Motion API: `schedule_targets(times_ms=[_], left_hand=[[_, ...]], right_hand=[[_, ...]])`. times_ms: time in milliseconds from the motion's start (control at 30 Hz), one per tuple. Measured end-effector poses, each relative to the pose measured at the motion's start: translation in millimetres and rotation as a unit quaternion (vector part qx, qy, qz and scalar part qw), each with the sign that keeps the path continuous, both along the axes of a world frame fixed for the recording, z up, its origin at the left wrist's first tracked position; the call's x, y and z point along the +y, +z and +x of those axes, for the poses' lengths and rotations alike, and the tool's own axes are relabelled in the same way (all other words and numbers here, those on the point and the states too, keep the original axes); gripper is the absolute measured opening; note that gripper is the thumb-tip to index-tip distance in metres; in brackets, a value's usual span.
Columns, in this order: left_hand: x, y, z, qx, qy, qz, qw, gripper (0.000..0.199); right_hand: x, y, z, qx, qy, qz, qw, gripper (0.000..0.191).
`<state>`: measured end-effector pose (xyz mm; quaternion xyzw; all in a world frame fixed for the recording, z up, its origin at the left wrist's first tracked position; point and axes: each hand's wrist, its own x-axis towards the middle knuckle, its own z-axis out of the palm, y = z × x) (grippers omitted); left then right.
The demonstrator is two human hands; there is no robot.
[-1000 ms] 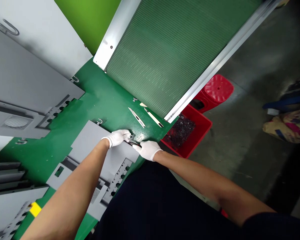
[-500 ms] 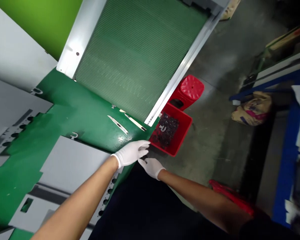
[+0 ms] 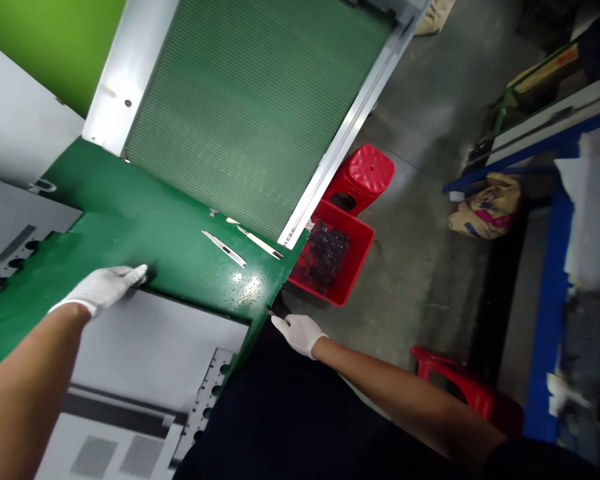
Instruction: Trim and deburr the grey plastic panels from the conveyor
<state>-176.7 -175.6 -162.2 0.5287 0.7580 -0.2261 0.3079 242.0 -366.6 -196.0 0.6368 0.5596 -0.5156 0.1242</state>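
Left grip (image 3: 105, 288) and right grip (image 3: 300, 335): plain white gloves. Panel (image 3: 155, 347): flat grey, crossed by a darker band (image 3: 115, 413), with two darker grey squares (image 3: 95, 457) in its paler lower section and a row of black holes (image 3: 216, 391) along its edge strip. Table (image 3: 170, 257): solid green, dark specks around a glossy white highlight. Belt (image 3: 260, 113): deeper green, patterned with fine parallel ribs. Belt frame (image 3: 330, 170): silver. Board (image 3: 45, 40): lime green. Bin (image 3: 363, 243) and stool (image 3: 373, 167): red. Bin contents (image 3: 327, 250): black. Sack (image 3: 485, 207): tan with a magenta patch. Floor (image 3: 430, 267): dull grey.
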Motion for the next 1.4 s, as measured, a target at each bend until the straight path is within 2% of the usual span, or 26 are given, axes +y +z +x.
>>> schedule_targets(times_ms=[100,233,300,433,533,600,767,900,1000,1200,1400], left_hand=[[-8.4,-10.0,7.5,-0.085,0.000,-0.067,0.994,0.051],[-20.8,-28.4,23.7,-0.053,-0.059,-0.108,0.991,0.055],[-27.8,-31.6,25.2,-0.082,-0.067,-0.096,0.990,0.055],[-41.3,-16.9,15.6,-0.222,-0.025,-0.054,0.973,0.056],[-49.0,-1.8,9.6,-0.242,0.005,-0.054,0.969,0.052],[-53.5,3.2,8.6,-0.246,0.019,-0.051,0.968,0.049],[-65.3,2.7,8.3,-0.268,0.041,-0.016,0.962,0.045],[-70.9,0.8,2.3,-0.281,0.061,-0.011,0.958,0.043],[-72.9,-0.4,-4.1,-0.285,0.072,-0.010,0.956,0.044],[-75.7,-4.8,-14.5,-0.303,0.082,-0.008,0.950,0.052],[-76.2,-8.1,-24.3,-0.321,0.099,-0.011,0.942,0.061]], right_hand=[[0.7,0.8,-0.8,-0.005,0.001,-0.006,1.000,0.082],[2.4,2.0,-5.7,-0.004,0.003,0.002,1.000,0.080],[3.7,3.4,-9.2,0.004,0.007,0.011,1.000,0.080],[12.2,7.6,-25.7,0.021,0.031,0.021,0.999,0.078],[27.8,10.8,-55.1,0.049,0.065,0.022,0.996,0.082],[41.0,13.1,-83.5,0.080,0.095,0.021,0.992,0.085],[68.2,17.1,-162.0,0.122,0.166,0.028,0.978,0.088],[74.8,16.3,-203.5,0.130,0.194,0.019,0.972,0.090],[73.6,12.7,-217.6,0.118,0.194,0.007,0.974,0.090],[74.5,1.8,-228.5,0.108,0.201,0.019,0.974,0.089],[83.7,-0.4,-239.3,0.099,0.225,0.029,0.969,0.091]])
